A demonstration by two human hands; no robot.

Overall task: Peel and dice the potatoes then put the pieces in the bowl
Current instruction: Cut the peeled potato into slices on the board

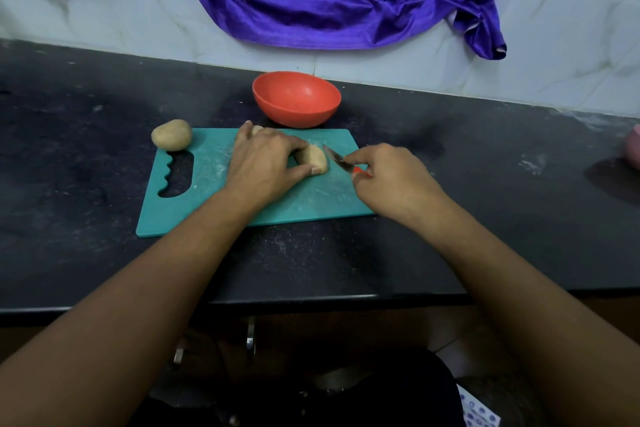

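Left hand [263, 163] fingers curl round the pale peeled potato piece [313, 158] on the teal plastic cutting board [207, 198]. Right hand [391, 180] fingers pinch the small red-handled knife [341, 161], blade right beside it.

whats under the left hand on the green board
The left hand grips a potato piece whose right end sticks out beside the knife. A pale bit peeks out beyond the hand. The hand covers the rest.

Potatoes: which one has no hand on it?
The whole potato at the cutting board's far-left corner, by the handle cutout. The cut piece mid-board is gripped by the left hand, the right hand's knife beside it.
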